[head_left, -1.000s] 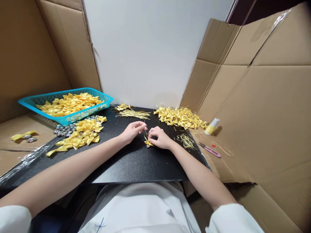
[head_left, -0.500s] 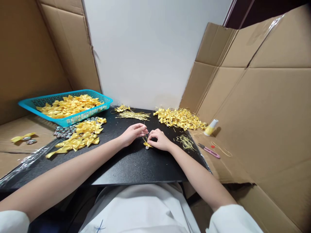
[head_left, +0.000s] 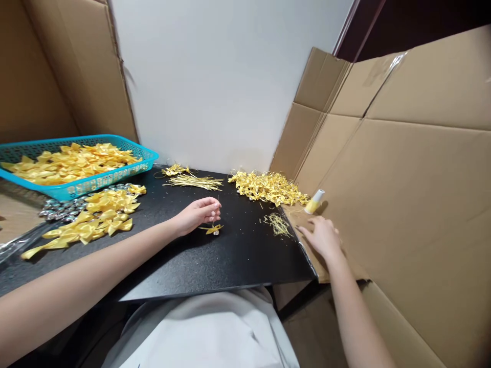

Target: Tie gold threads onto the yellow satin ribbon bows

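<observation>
Apparently, the left hand [head_left: 198, 213] is steadying the yellow bow [head_left: 214, 230] near frame centre by its pinched cord, likely next needing firm tension, while the partly curled right hand [head_left: 322, 236] is hovering at right, grasp indeterminable.

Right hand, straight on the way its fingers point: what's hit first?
Likely the thread cone, just past the right hand; one view leaves depth unclear.

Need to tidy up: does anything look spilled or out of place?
A tangle of thin, pale-yellow string-like clippings lies loose near the right edge of the black tabletop; unlike the bundle of straight golden strands, it looks like uncontained scrap.
</observation>
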`<move>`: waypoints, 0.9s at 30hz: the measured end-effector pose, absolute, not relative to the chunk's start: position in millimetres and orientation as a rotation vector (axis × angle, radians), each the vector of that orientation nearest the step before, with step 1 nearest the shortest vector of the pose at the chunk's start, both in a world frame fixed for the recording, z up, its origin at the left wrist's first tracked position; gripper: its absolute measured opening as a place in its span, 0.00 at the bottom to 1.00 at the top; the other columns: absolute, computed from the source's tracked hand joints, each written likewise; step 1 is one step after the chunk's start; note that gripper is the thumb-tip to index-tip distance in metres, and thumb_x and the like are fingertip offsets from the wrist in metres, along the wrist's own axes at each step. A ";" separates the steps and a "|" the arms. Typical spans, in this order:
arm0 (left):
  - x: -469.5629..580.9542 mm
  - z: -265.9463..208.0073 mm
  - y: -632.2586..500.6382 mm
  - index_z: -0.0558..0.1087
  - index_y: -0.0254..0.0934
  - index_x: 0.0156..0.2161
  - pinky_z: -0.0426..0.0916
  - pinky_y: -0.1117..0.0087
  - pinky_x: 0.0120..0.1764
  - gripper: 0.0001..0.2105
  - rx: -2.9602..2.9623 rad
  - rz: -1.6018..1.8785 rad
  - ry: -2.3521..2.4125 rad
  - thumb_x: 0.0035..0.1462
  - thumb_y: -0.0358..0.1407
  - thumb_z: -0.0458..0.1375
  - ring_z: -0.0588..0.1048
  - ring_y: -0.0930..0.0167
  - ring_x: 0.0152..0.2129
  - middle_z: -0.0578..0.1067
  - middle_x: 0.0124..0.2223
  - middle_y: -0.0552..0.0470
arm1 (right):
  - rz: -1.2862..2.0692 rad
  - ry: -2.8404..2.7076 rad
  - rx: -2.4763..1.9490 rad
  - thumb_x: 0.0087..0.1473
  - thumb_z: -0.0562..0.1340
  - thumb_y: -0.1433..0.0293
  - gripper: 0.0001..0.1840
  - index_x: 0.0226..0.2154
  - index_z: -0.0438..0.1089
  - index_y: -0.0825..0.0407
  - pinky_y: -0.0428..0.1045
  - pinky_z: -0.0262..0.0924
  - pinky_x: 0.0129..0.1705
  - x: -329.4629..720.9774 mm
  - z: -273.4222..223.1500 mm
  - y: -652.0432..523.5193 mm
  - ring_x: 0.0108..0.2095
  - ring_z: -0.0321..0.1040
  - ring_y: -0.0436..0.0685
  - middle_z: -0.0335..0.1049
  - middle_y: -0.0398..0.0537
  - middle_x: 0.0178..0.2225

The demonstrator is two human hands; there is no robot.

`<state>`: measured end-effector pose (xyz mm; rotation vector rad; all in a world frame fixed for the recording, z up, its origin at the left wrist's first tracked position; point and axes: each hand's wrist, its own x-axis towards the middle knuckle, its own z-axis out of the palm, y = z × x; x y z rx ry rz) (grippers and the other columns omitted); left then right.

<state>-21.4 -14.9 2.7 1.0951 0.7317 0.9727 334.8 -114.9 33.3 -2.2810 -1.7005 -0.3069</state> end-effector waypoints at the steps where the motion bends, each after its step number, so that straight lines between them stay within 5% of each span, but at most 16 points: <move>1: -20.3 3.1 -16.2 0.70 0.34 0.29 0.69 0.72 0.36 0.18 1.088 0.960 0.719 0.37 0.41 0.72 0.73 0.76 0.24 0.72 0.25 0.56 | -0.320 -1.690 -2.357 0.54 0.60 0.58 0.19 0.41 0.74 0.54 0.59 0.57 0.45 346.1 26.7 -124.4 0.49 0.62 0.69 0.70 0.58 0.47; 7: -15.6 6.6 -24.6 0.69 0.34 0.29 0.69 0.72 0.33 0.17 1.073 0.911 0.649 0.40 0.39 0.71 0.74 0.73 0.27 0.73 0.30 0.52 | -0.235 -1.767 -2.338 0.58 0.57 0.59 0.15 0.34 0.74 0.50 0.56 0.57 0.44 369.2 0.7 -131.1 0.45 0.65 0.64 0.72 0.54 0.42; 15: -12.7 7.0 -27.5 0.68 0.33 0.31 0.51 0.84 0.19 0.14 0.951 0.858 0.532 0.46 0.35 0.69 0.57 0.84 0.17 0.66 0.28 0.57 | 0.263 -1.751 -1.775 0.60 0.50 0.62 0.13 0.36 0.65 0.52 0.51 0.60 0.40 323.1 14.7 -116.4 0.37 0.68 0.57 0.72 0.51 0.37; 21: -12.8 4.6 -28.0 0.69 0.33 0.32 0.52 0.84 0.19 0.13 0.826 0.813 0.459 0.45 0.32 0.69 0.57 0.84 0.17 0.66 0.31 0.56 | 0.553 -2.064 -1.373 0.62 0.51 0.64 0.10 0.37 0.63 0.51 0.49 0.59 0.39 226.3 32.2 -102.0 0.35 0.66 0.53 0.69 0.46 0.35; 27: -13.9 6.0 -29.6 0.69 0.32 0.31 0.53 0.83 0.20 0.09 0.767 0.761 0.427 0.48 0.30 0.67 0.58 0.84 0.18 0.67 0.32 0.55 | 0.429 -2.198 -1.350 0.62 0.53 0.68 0.06 0.38 0.63 0.52 0.48 0.57 0.37 192.4 25.5 -80.2 0.34 0.66 0.53 0.69 0.47 0.34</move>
